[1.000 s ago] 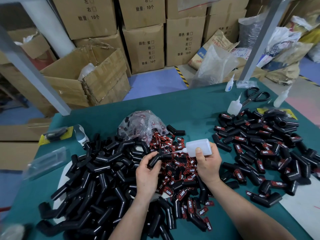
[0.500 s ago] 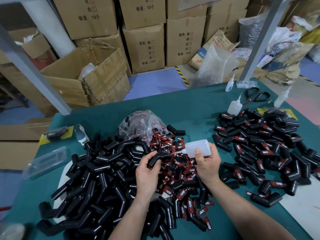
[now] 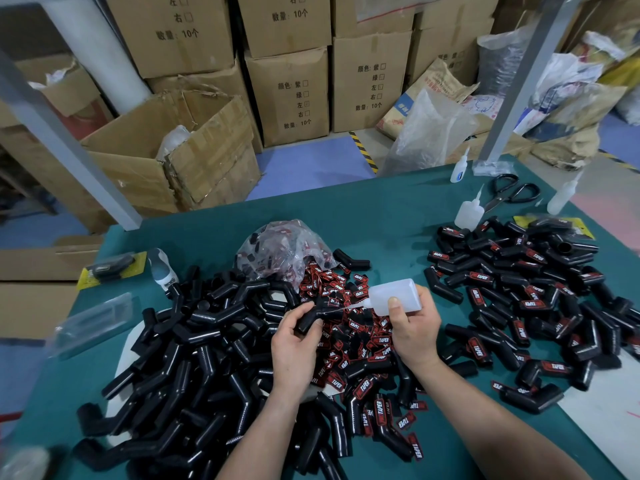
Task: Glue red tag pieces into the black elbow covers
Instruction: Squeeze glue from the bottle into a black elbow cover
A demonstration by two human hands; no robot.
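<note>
Printed in white on the red tags (image 3: 360,341): "TAPER". Heaped loose at mid-table (image 3: 381,209), too many to count, just beside one clear plastic bag (image 3: 277,247) holding more. Same word on the tagged covers (image 3: 526,292) piled at the right. At the left, a larger pile of bare covers (image 3: 194,358), likewise uncounted.

On the cardboard boxes (image 3: 294,95) behind: "数量: 10个", and on two of them "颜色: 紫 / 绿" and "左 / 右" with small tick squares.

Left hand (image 3: 294,348): fingers curled round one black elbow cover (image 3: 311,317), held above the tag heap. Right hand (image 3: 414,327): gripping one white glue bottle (image 3: 394,296), thumb on its side, thin nozzle reaching left to the cover.

Far right of the table: three spare bottles (image 3: 468,213), upright, and one pair of scissors (image 3: 512,194) between them.
</note>
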